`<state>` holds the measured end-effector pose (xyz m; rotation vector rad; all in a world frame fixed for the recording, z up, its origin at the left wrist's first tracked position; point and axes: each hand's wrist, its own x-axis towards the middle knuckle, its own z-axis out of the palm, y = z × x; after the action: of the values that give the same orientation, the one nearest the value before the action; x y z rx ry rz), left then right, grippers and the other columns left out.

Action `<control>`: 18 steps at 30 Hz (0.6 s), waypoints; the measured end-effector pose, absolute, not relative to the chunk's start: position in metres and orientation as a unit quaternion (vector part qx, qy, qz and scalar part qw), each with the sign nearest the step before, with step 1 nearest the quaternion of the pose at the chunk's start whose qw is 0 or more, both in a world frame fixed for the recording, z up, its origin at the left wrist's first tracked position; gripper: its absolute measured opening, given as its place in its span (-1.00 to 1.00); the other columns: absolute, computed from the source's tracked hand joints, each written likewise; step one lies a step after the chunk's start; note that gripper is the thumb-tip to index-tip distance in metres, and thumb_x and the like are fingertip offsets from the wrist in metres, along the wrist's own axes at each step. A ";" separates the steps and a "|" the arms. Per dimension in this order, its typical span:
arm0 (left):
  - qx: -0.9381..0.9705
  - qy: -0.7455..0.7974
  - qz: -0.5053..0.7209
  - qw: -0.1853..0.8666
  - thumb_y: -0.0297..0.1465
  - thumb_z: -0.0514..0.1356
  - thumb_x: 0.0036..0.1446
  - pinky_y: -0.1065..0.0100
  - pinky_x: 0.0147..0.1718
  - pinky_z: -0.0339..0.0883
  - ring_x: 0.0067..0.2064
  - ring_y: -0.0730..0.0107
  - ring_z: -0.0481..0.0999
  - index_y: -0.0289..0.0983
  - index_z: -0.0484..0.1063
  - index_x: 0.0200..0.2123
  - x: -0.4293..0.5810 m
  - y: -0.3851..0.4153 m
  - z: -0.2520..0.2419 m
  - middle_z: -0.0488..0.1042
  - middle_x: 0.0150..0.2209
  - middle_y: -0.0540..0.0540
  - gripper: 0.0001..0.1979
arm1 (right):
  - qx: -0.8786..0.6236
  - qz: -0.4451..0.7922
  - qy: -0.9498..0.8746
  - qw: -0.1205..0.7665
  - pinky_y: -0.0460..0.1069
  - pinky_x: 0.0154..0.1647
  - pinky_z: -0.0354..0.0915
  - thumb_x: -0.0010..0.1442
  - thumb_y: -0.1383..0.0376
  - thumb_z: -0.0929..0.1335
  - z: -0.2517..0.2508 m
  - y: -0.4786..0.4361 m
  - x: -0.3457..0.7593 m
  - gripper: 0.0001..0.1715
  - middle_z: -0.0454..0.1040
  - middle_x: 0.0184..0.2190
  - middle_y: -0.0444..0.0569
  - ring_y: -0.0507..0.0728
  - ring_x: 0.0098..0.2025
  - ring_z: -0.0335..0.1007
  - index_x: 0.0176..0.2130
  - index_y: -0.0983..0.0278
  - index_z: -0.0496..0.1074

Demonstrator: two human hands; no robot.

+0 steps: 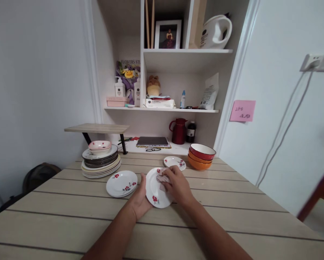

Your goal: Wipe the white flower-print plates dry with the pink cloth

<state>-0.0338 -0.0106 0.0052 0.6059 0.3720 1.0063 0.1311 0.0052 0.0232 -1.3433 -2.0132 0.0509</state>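
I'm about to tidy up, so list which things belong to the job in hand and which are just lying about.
In the job:
held plate, in the left hand
crumpled wipe, in the right hand
probably the flowered stack at left

Just lying about, it seems:
eyeglasses
red jug
dark bottle

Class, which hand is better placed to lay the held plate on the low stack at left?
Probably the left hand: it supports the plate and is nearer that stack; the right hand holds a crumpled cloth.
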 end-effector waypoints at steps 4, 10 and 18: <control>0.271 0.138 0.498 0.812 0.04 -0.07 0.21 0.09 0.13 0.16 0.12 0.09 0.41 -0.26 0.25 0.22 -0.036 -0.007 0.004 0.46 0.09 -0.25 -0.33 | -0.547 0.020 -0.777 0.309 -0.04 -0.23 0.26 0.18 0.27 0.33 0.020 0.004 0.131 -0.58 0.31 -0.06 -0.04 0.12 -0.18 0.38 0.05 0.01 0.42; 0.263 0.129 0.499 0.816 0.04 -0.09 0.22 0.10 0.06 0.24 0.08 0.08 0.44 -0.29 0.30 0.18 -0.039 -0.008 0.009 0.48 0.06 -0.28 -0.33 | -0.540 0.072 -0.804 0.238 0.01 -0.18 0.27 0.24 0.16 0.26 0.027 -0.009 0.122 -0.46 0.30 0.02 0.03 0.15 -0.17 0.40 0.21 -0.02 0.25; 0.271 0.169 0.494 0.809 0.00 -0.04 0.23 0.16 0.01 0.29 0.02 0.08 0.49 -0.34 0.35 0.13 -0.037 -0.008 0.005 0.53 -0.03 -0.30 -0.38 | -0.384 0.166 -0.868 0.267 0.05 0.15 0.19 0.05 0.40 0.33 0.024 -0.023 0.109 -0.11 0.12 0.17 0.08 0.20 0.15 0.20 0.32 0.14 0.05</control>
<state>-0.0374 -0.0077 0.0048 0.5796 0.3623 1.0559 0.1089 -0.0230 0.0238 -1.0368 -2.3423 0.4474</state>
